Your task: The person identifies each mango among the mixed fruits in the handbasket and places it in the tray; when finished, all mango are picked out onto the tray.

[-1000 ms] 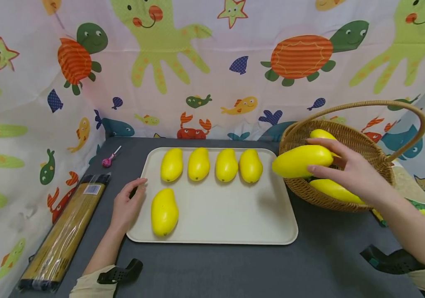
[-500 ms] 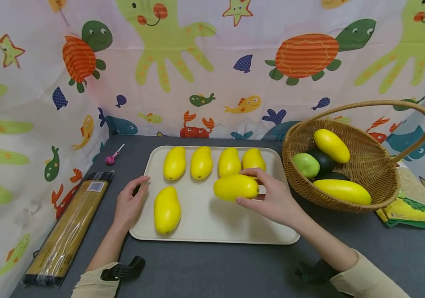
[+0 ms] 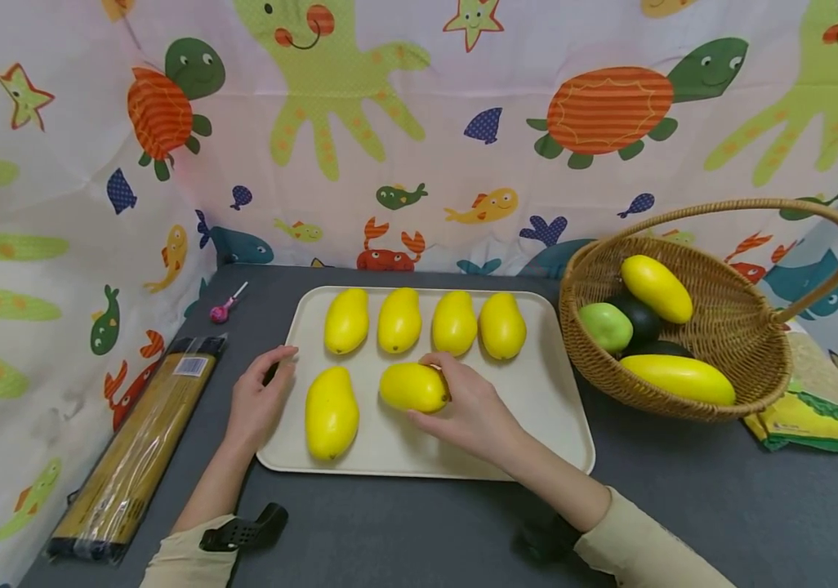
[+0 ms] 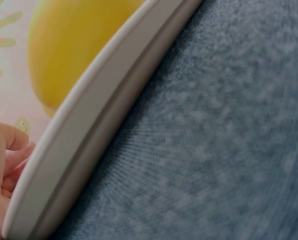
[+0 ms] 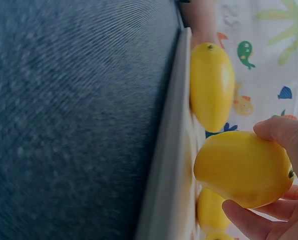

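Note:
My right hand [image 3: 478,408] holds a yellow mango [image 3: 414,387] low over the cream tray [image 3: 390,456], thumb on one side and fingers on the other. The mango lies sideways; whether it touches the tray is unclear. In the right wrist view the same mango [image 5: 244,167] sits between thumb and fingers. On the tray, several mangoes [image 3: 346,321] stand in a back row, and another mango [image 3: 332,413] lies front left. My left hand [image 3: 260,400] rests at the tray's left rim, fingers loosely bent; the left wrist view shows the fingers [image 4: 16,155] partly hidden behind the rim.
Right of the tray, a handled wicker basket [image 3: 750,359] holds two yellow fruits, a green fruit and dark produce. A yellow-green packet [image 3: 823,416] lies beyond it. At left are a long plastic-wrapped bundle [image 3: 143,441] and a pink lollipop [image 3: 220,314].
My right hand has carried the mango from the basket leftward over the tray, to the right of the front-left mango. The left hand has stayed at the tray's rim.

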The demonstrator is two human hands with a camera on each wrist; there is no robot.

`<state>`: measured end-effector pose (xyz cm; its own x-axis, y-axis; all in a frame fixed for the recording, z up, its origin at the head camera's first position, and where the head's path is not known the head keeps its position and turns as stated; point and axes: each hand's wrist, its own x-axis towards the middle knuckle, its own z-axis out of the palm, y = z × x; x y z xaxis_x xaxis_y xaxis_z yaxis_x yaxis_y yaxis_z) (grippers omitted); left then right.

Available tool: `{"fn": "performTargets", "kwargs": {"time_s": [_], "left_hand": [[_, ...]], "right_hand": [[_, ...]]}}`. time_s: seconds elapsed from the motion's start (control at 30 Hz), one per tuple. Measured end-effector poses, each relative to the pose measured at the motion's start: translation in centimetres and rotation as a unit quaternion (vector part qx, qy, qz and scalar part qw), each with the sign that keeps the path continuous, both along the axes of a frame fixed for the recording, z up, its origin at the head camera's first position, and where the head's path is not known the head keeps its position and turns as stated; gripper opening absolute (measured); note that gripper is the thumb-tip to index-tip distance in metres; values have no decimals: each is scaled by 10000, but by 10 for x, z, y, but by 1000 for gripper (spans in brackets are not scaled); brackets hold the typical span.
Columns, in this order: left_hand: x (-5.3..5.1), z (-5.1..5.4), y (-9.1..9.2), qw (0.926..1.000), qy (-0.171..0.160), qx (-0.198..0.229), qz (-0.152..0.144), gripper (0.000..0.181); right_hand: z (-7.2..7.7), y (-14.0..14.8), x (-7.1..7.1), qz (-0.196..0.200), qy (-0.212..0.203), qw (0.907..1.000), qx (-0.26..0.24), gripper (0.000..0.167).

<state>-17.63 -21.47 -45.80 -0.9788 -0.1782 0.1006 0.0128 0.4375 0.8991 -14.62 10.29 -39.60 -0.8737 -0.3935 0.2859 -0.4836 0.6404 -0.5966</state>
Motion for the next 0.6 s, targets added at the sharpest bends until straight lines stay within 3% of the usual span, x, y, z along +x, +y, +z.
{"fn": "performTargets", "kwargs": {"time_s": [0.23,0.43,0.6], "left_hand": [[1,-1,0,10000,-10,51,0,35],[1,0,0,10000,79,44,33,34],[0,1,1,9999,89,40,33,33]], "right_hand": [[-8,-3,1,192,302,9972,657,68],[-11,-3,6,453,581,9879,1366,64],[-11,-3,11,608,542,9862,1441,69]]}}
